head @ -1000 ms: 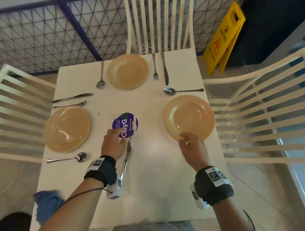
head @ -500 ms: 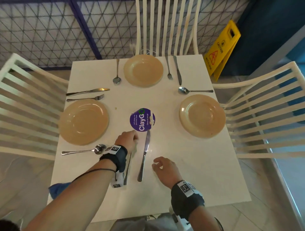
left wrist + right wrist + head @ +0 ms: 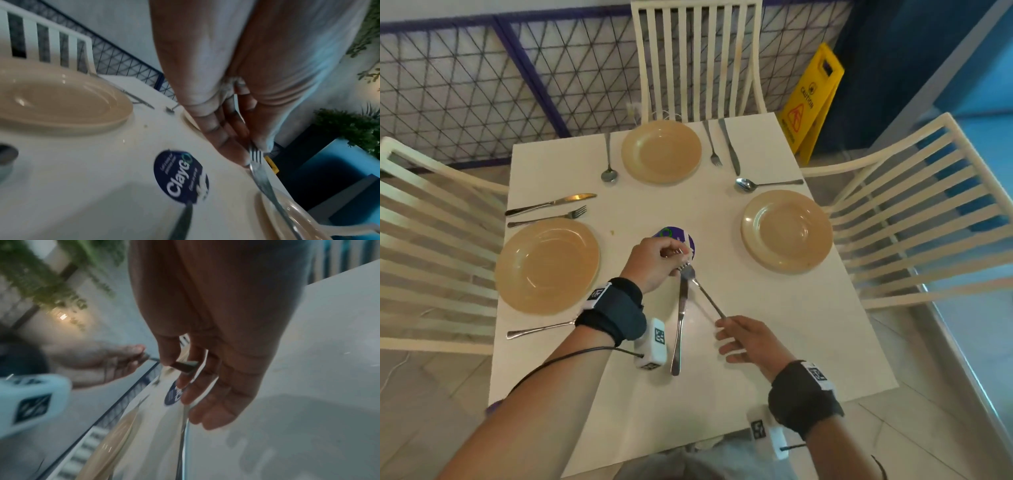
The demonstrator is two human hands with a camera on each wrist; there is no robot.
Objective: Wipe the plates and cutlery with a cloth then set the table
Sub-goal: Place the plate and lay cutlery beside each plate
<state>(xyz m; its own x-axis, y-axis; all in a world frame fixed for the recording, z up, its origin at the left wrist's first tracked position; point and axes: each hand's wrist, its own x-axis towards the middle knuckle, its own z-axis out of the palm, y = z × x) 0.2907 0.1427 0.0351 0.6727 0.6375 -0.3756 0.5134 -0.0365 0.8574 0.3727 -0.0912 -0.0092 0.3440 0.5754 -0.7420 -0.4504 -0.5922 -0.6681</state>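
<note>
My left hand [image 3: 677,257] pinches the tine end of a fork [image 3: 703,293] just above the white table [image 3: 774,342], over a purple round sticker [image 3: 677,236]. My right hand [image 3: 722,327] pinches the fork's handle end between thumb and forefinger. The left wrist view shows the fork's tines [image 3: 256,155] between my fingertips, and the right wrist view shows the handle tip [image 3: 185,365]. A knife [image 3: 679,329] lies flat on the table between my hands. Tan plates sit at the left [image 3: 547,265], far [image 3: 661,150] and right [image 3: 787,230] places.
The left and far places each have a knife, fork and spoon beside the plate. A spoon [image 3: 767,184] lies beyond the right plate. White slatted chairs stand on three sides, and a yellow caution sign [image 3: 811,99] at the back right. A scrap of blue cloth [image 3: 494,407] shows at the near left edge.
My right hand left the right plate and came to the middle. My left hand lifted the fork from beside the knife, and both hands now hold it by its ends.
</note>
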